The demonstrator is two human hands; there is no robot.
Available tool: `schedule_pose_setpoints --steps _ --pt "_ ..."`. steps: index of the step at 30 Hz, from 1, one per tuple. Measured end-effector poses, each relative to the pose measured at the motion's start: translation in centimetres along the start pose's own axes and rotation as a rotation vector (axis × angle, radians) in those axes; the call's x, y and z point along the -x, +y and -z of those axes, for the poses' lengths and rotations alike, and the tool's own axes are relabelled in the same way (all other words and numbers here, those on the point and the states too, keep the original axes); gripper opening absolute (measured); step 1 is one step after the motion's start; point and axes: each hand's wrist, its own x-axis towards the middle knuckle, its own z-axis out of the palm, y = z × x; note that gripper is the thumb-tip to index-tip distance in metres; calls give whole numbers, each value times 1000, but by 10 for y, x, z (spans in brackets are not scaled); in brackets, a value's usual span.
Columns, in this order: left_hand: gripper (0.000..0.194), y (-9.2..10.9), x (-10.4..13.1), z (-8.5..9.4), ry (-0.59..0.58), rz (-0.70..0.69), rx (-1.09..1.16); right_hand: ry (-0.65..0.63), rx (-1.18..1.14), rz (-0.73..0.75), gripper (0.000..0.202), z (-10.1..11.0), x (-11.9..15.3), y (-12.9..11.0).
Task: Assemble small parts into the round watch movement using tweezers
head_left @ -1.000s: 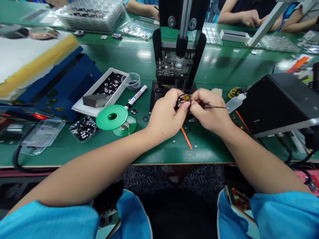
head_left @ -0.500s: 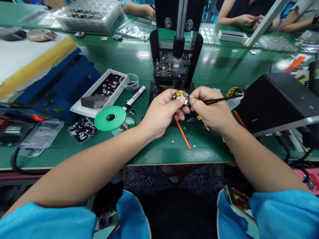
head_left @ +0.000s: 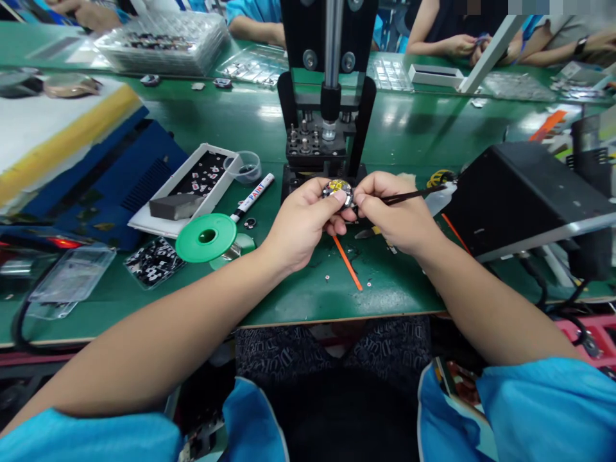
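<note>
My left hand (head_left: 303, 218) pinches a small round electronic assembly (head_left: 338, 187) between thumb and fingers, with a yellow patch and shiny metal parts facing up. Against its right edge, my right hand (head_left: 397, 212) is closed, thumb and forefinger meeting at the rim. It holds slim dark tweezers (head_left: 414, 195), whose back end sticks out to the right; their tips are hidden by my fingers. Below the hands, an orange strip (head_left: 347, 263) lies on the green bench (head_left: 289, 301), near a small pointed blade (head_left: 364, 234).
A black press (head_left: 327, 128) stands behind my hands. Left are a green spool (head_left: 195, 234), a paint marker (head_left: 253, 197), a white parts box (head_left: 219, 183) and a clear tray of small parts (head_left: 154, 262). A black unit (head_left: 520, 192) stands right. Co-workers' hands (head_left: 464, 46) show across the bench.
The view has shifted slightly, so the bench and hands appear a little further left. Both hands keep their grip on the round assembly and the tweezers.
</note>
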Motion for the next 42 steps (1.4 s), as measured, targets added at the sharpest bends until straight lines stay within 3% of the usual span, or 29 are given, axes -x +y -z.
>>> schedule_pose_setpoints --steps 7,14,21,30,33,38,42 --pt "16 -3 -4 5 50 10 -65 -11 -45 -64 9 -2 -1 -5" --pt "30 -5 -1 7 23 -39 -180 109 -27 -74 19 -1 -6 1" --pt "53 -12 -4 13 6 -199 -290 -158 -221 -56 40 -6 -5 9" --pt "51 -18 -4 19 11 -296 -412 -213 -285 -54 45 -6 -5 3" --pt "52 -19 -4 22 52 -368 -510 -178 -270 -62 43 -6 -5 0" --pt "55 -25 -4 26 169 -502 -703 -15 -147 -54 39 -1 -9 -4" --pt "46 -28 -3 25 264 -588 -790 98 -101 -38 41 6 -14 -3"
